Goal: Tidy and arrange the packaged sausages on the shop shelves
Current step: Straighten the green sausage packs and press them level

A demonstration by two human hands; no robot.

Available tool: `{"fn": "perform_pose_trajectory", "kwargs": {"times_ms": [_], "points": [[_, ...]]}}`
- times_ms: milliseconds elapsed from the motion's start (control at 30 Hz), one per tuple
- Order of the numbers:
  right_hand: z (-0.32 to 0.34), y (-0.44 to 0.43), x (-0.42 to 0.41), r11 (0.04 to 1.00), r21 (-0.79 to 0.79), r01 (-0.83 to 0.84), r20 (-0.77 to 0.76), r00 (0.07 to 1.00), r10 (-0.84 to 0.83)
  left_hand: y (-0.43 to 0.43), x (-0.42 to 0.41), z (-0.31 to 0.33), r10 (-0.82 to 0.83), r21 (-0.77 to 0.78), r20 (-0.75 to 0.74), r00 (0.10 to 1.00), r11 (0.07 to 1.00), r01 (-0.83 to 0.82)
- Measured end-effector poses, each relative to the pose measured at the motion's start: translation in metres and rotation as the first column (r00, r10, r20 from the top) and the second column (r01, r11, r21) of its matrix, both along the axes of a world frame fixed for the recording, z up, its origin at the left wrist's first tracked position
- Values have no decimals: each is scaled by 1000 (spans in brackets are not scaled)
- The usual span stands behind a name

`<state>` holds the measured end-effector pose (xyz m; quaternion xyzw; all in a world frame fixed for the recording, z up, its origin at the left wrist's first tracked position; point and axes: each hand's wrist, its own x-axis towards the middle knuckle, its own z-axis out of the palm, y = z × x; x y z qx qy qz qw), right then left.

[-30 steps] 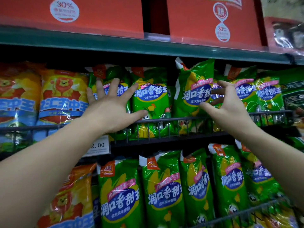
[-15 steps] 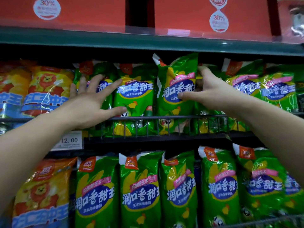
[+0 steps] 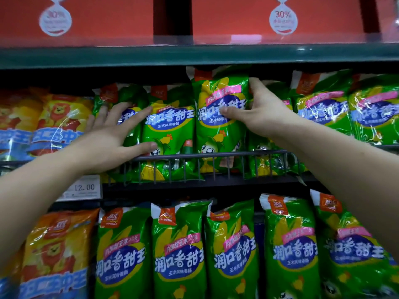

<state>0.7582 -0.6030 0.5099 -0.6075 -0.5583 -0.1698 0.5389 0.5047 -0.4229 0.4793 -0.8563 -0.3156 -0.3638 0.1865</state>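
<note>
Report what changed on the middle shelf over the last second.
The right hand took hold of the tall green pack, thumb across its front, and brought it left against its neighbour. The left hand stayed flat on the leftmost green pack.

Raised green pack (image 3: 220,134): upright, glossy, top above its neighbours, 12 o'clock.
Neighbouring green pack (image 3: 168,134): upright, touching it at 9 o'clock.
Lower green packs (image 3: 179,255): upright row, 6 o'clock.

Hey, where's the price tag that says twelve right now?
In the head view, the price tag sits left of centre on the front edge of the middle shelf, just below the left hand and above an orange lion pack.
</note>
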Motion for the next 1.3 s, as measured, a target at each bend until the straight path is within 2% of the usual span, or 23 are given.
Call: {"fn": "perform_pose_trajectory", "kwargs": {"times_ms": [300,533,800,1000,1133,1300], "points": [[12,5,-12,972,-19,236,58,970,-234,1,-1,1,31,0,-23,999,1000,-31],[23,6,-24,940,-87,330,83,943,-323,4,-1,3,40,15,-31,999,999,-40],[29,-6,-33,875,-208,437,232,891,-390,10,-4,10,40,-16,-47,998,999,-41],[26,0,-40,840,-261,475,282,870,-405,10,-3,8,38,-10,-36,999,999,-38],[19,6,-35,844,-197,499,285,853,-438,10,-3,6,43,-3,-29,999,999,-43],[-5,11,-31,788,125,603,233,754,-614,11,-3,4,45,21,-25,999,999,-45]]}}
